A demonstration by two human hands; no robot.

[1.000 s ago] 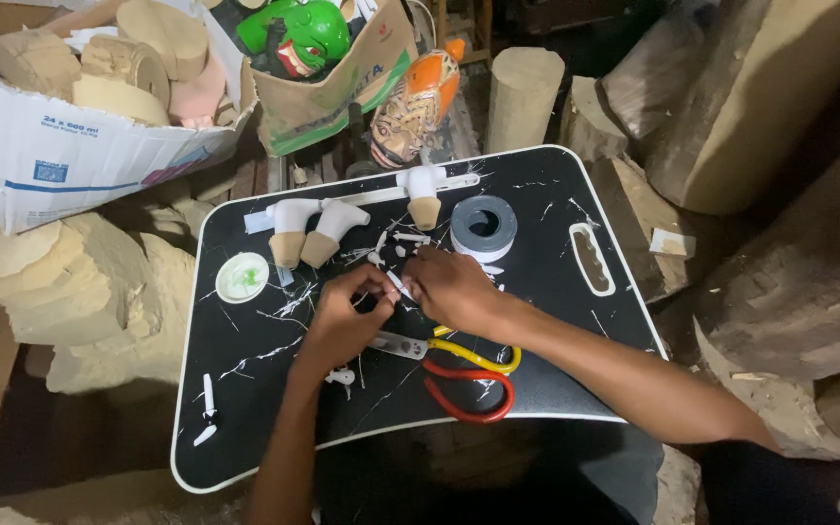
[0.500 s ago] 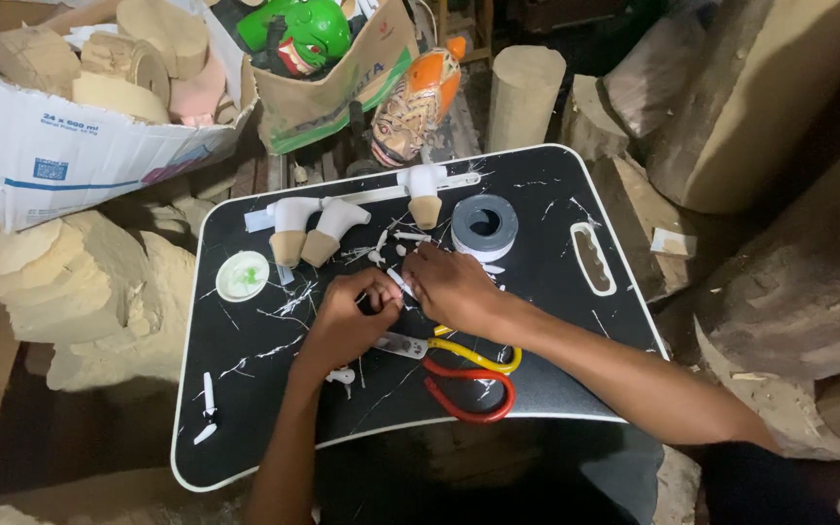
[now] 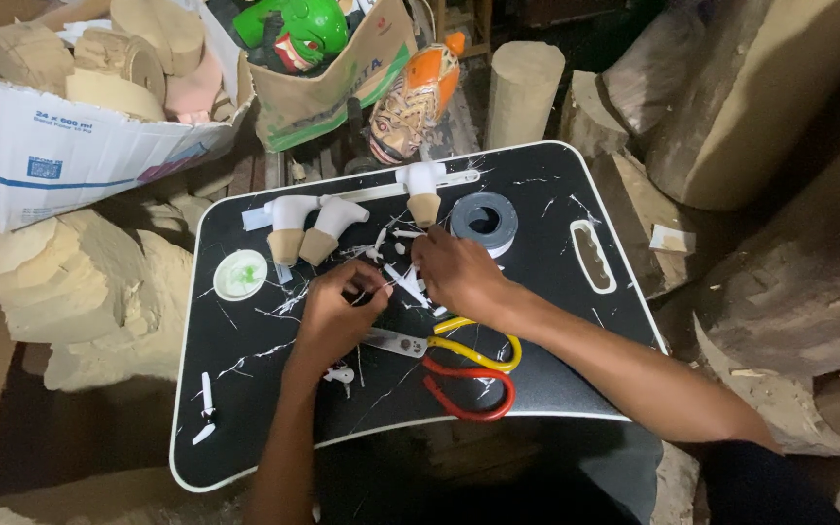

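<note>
Both hands' fingers, left hand (image 3: 334, 313) and right hand (image 3: 457, 273), pinch one small white strip (image 3: 402, 284) between them, steadying it above the black surface (image 3: 245, 408), scissors (image 3: 459, 362) just below.

Two hands at work on a black tabletop (image 3: 245, 408), seen from above.
Left hand (image 3: 334, 316) and right hand (image 3: 459, 275) meet over a small white strip (image 3: 402, 282), fingers pinched; what each grips is too small to tell. Scissors (image 3: 459, 365) lie just below them; a grey tape roll (image 3: 484, 221), three white-capped wooden pieces (image 3: 315, 228) and a pale lid (image 3: 240, 274) lie around.
</note>
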